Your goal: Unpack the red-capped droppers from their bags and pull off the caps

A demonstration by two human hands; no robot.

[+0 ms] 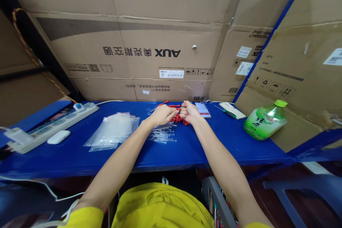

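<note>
My left hand (161,115) is closed, its fingers bent together and pointing right, over a pile of small red rubber bulbs (184,119) and clear glass tubes (162,136). Facing it, almost touching, my right hand (188,111) is curled into a fist. Red shows between and behind the two hands, but what the fingers grip is hidden. The glass tubes lie loosely side by side just below my left hand, towards me. Some tubes behind my left hand appear joined to red bulbs.
Clear zip bags (113,130) are stacked at left, near a white earphone case (58,136) and a power strip (57,125). Right of my hands lie a phone (203,109), a green screwdriver (228,113) and a green tea bottle (264,121). Cardboard (149,35) walls the blue table's (171,155) back.
</note>
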